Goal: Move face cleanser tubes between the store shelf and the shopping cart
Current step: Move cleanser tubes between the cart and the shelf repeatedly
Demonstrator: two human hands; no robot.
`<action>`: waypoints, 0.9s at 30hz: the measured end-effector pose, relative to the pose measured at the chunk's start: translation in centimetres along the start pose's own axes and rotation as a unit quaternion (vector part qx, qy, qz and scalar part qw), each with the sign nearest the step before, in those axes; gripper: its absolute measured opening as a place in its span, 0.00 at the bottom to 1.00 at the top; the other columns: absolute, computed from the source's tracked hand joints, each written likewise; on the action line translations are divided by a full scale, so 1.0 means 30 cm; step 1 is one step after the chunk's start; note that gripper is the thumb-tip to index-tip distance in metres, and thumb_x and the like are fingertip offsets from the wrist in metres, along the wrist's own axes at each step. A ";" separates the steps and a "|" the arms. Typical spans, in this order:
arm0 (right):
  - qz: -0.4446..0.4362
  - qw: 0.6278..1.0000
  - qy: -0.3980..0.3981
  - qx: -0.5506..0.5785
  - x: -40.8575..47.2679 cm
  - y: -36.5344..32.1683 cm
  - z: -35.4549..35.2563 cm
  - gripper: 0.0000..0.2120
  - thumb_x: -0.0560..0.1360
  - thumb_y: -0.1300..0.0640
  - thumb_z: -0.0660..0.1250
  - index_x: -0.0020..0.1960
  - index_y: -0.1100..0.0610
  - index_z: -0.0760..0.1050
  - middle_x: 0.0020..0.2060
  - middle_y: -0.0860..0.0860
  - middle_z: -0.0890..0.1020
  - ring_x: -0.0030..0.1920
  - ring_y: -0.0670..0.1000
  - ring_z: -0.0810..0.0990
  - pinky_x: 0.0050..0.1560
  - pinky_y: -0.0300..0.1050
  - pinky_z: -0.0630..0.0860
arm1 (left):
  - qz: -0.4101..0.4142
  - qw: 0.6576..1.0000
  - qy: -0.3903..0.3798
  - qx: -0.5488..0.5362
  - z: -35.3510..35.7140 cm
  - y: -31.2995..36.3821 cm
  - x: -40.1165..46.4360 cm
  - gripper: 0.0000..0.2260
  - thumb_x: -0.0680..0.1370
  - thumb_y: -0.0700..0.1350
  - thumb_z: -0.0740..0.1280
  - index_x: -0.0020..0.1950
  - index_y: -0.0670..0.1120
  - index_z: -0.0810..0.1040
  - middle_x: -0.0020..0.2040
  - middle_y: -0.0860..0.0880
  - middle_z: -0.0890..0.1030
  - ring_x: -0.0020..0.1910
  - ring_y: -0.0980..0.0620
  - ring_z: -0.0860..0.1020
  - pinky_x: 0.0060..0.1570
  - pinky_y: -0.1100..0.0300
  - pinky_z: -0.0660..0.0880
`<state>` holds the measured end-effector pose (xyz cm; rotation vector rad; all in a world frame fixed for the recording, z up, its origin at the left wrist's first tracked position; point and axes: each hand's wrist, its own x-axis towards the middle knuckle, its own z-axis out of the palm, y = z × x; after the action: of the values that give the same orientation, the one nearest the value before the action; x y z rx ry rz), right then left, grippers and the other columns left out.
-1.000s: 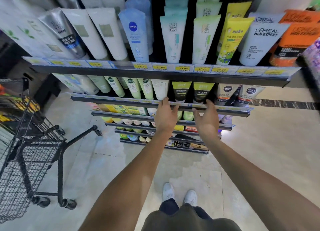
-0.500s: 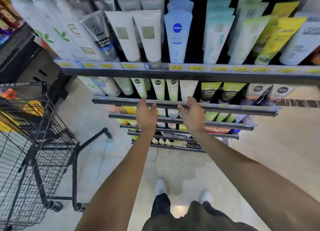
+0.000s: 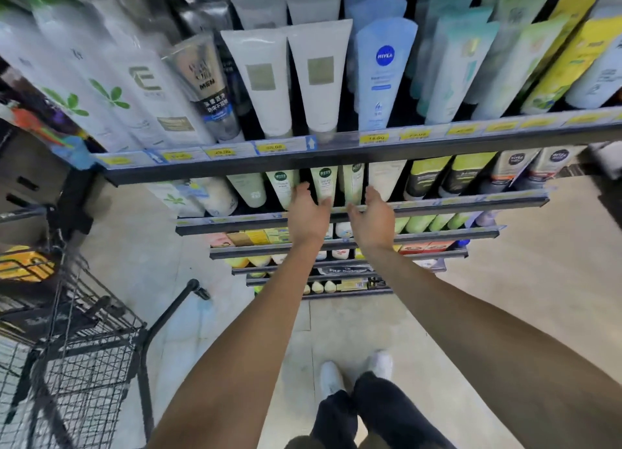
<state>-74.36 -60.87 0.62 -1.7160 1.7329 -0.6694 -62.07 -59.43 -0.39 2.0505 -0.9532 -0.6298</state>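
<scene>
Both hands reach the pale green soft plastic cleanser tubes (image 3: 324, 186) on the second black metal shelf (image 3: 437, 205). Left hand (image 3: 308, 213) and right hand (image 3: 372, 218) fingers are spread, holding nothing. The tubes look light, squishy and slippery, so grab 1 around its middle.

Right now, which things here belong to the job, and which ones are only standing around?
Job:
- left hand
- right hand
- pale green tubes at the hands
- shopping cart

Not the job:
- blue Nivea tube
- small boxes
- price labels
</scene>
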 end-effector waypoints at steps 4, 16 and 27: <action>0.017 1.000 0.017 0.017 0.015 -0.019 0.024 0.19 0.80 0.54 0.70 0.68 0.61 0.72 0.52 0.59 0.84 0.53 0.60 0.82 0.48 0.47 0.75 | 0.016 0.999 -0.022 0.032 0.011 0.006 0.033 0.22 0.78 0.51 0.72 0.68 0.43 0.73 0.61 0.43 0.81 0.59 0.41 0.80 0.55 0.46 0.80; 0.042 0.997 0.060 0.024 0.068 -0.054 0.067 0.16 0.80 0.56 0.70 0.65 0.61 0.75 0.55 0.58 0.84 0.55 0.60 0.82 0.54 0.50 0.77 | 0.023 0.997 -0.037 0.059 0.026 0.006 0.069 0.15 0.78 0.51 0.73 0.54 0.42 0.73 0.49 0.45 0.81 0.45 0.44 0.77 0.40 0.53 0.71; 0.028 0.997 0.066 0.010 0.068 -0.028 0.091 0.18 0.79 0.55 0.71 0.67 0.58 0.75 0.55 0.56 0.85 0.55 0.59 0.83 0.54 0.50 0.80 | 0.044 0.997 -0.031 0.060 0.013 -0.015 0.084 0.12 0.78 0.50 0.72 0.53 0.43 0.76 0.50 0.46 0.83 0.47 0.44 0.80 0.42 0.51 0.77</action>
<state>-71.76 -62.76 -0.79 -1.6359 1.8488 -0.7880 -60.64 -61.41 -1.25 2.0919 -1.1353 -0.6045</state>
